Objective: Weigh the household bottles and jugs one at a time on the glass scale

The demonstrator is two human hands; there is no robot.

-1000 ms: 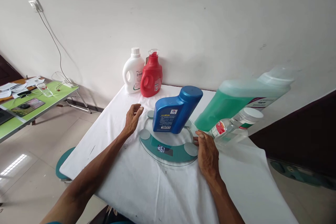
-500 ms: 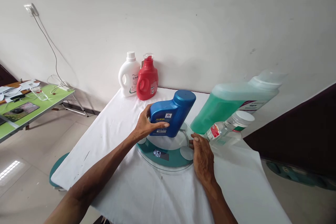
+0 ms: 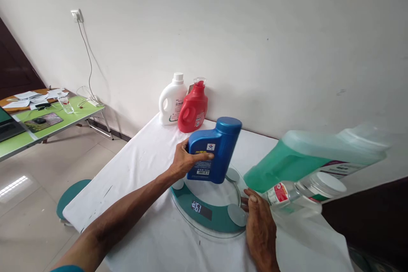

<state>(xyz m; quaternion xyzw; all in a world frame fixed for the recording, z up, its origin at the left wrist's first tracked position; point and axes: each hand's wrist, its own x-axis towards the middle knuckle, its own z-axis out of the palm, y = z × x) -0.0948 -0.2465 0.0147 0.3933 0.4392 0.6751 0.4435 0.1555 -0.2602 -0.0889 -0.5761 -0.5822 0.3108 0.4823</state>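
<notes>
Green liquid (image 3: 274, 165) inside clear jug (image 3: 318, 157)

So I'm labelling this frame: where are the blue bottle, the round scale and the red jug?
blue bottle (image 3: 219, 153), head view, front of body.
round scale (image 3: 219, 221), head view, green band by display.
red jug (image 3: 194, 112), head view, body.

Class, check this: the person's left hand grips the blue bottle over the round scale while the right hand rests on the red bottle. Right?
Not quite. The head view shows the right hand at the scale rim, not on the red bottle. The left hand does grip the blue bottle.
</notes>
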